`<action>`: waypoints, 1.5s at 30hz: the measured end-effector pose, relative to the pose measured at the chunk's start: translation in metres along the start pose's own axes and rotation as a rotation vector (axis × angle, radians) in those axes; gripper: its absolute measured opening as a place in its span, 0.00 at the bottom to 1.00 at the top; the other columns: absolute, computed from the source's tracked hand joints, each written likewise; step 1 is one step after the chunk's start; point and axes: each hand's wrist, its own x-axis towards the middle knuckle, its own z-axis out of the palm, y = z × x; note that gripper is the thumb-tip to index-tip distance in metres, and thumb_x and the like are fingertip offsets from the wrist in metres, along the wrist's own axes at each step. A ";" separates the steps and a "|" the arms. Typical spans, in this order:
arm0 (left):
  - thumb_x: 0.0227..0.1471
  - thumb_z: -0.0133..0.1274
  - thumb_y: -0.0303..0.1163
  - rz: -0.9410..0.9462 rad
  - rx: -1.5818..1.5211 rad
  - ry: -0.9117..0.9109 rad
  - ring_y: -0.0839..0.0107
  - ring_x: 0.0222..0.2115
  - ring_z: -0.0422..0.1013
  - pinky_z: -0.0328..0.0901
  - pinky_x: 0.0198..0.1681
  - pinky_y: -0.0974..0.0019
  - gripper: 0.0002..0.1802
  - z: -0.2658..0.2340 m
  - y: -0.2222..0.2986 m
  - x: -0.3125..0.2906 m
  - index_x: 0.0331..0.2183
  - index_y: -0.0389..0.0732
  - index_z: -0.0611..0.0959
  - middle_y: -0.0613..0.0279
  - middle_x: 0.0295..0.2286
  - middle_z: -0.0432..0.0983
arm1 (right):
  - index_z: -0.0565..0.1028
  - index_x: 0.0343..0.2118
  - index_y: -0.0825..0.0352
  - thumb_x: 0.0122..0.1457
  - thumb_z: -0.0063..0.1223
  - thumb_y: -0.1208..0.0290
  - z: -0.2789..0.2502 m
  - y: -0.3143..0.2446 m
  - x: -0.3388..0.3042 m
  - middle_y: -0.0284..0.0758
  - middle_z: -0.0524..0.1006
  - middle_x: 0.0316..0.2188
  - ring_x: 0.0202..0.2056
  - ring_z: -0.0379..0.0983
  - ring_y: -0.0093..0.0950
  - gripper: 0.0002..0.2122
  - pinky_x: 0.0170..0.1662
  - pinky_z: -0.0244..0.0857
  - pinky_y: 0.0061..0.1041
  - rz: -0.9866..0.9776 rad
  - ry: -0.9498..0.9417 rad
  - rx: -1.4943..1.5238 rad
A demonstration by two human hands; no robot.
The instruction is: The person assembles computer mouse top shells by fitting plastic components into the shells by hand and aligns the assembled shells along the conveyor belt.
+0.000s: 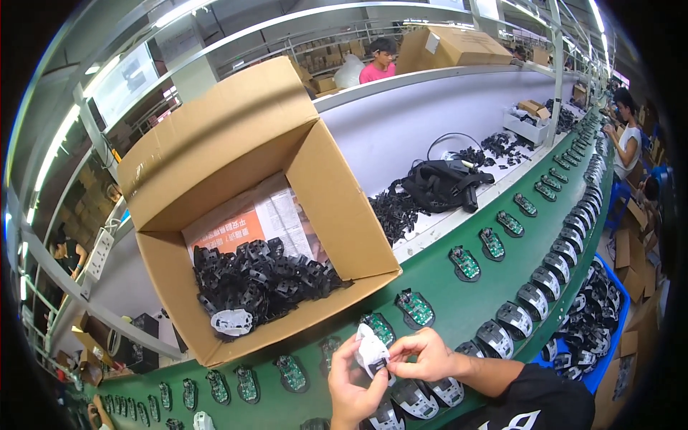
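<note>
Above the green conveyor belt (pixel 459 308), my left hand (pixel 350 387) is closed around a white computer mouse shell (pixel 370 347), tilted up on its edge. From the right, my right hand (pixel 424 358) pinches at a small black plastic part (pixel 378 368) against the shell's lower edge; whether it is fixed there I cannot tell. Just beyond my hands lies a mouse base with a green circuit board (pixel 378 328) on the belt. Grey and black mouse shells (pixel 494 338) stand in a row along the near side, some partly hidden under my right forearm.
An open cardboard box (pixel 358 204) holds a heap of black plastic parts (pixel 258 279) and a white shell (pixel 231 322). A black bag (pixel 448 185) lies past the belt among loose black parts. A blue crate (pixel 623 315) of mouse shells stands at right. Other people work along the belt.
</note>
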 end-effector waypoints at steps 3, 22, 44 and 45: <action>0.40 0.58 0.19 0.009 0.002 -0.013 0.61 0.48 0.67 0.69 0.45 0.61 0.26 -0.008 -0.006 0.003 0.43 0.32 0.68 0.44 0.49 0.64 | 0.77 0.30 0.75 0.49 0.60 0.80 0.002 -0.003 0.001 0.37 0.79 0.24 0.26 0.77 0.21 0.07 0.31 0.71 0.19 -0.084 -0.040 -0.082; 0.36 0.61 0.17 0.173 0.197 -0.030 0.64 0.47 0.67 0.65 0.47 0.63 0.28 -0.018 -0.011 -0.006 0.42 0.31 0.71 0.48 0.48 0.66 | 0.76 0.27 0.72 0.46 0.60 0.77 0.002 -0.013 -0.003 0.38 0.78 0.21 0.23 0.77 0.24 0.06 0.28 0.71 0.20 -0.180 -0.048 -0.456; 0.37 0.59 0.22 -0.012 0.212 -0.138 0.61 0.44 0.71 0.66 0.46 0.63 0.33 -0.023 0.000 0.000 0.49 0.34 0.71 0.49 0.46 0.70 | 0.74 0.30 0.71 0.48 0.57 0.74 -0.006 -0.006 0.003 0.35 0.77 0.22 0.24 0.76 0.24 0.07 0.29 0.72 0.21 -0.195 -0.215 -0.396; 0.37 0.59 0.22 -0.015 0.214 -0.138 0.61 0.44 0.71 0.66 0.46 0.63 0.33 -0.024 0.000 0.002 0.49 0.34 0.71 0.49 0.46 0.70 | 0.75 0.30 0.71 0.48 0.57 0.74 -0.005 -0.006 0.003 0.34 0.77 0.22 0.24 0.77 0.23 0.08 0.29 0.72 0.20 -0.196 -0.191 -0.376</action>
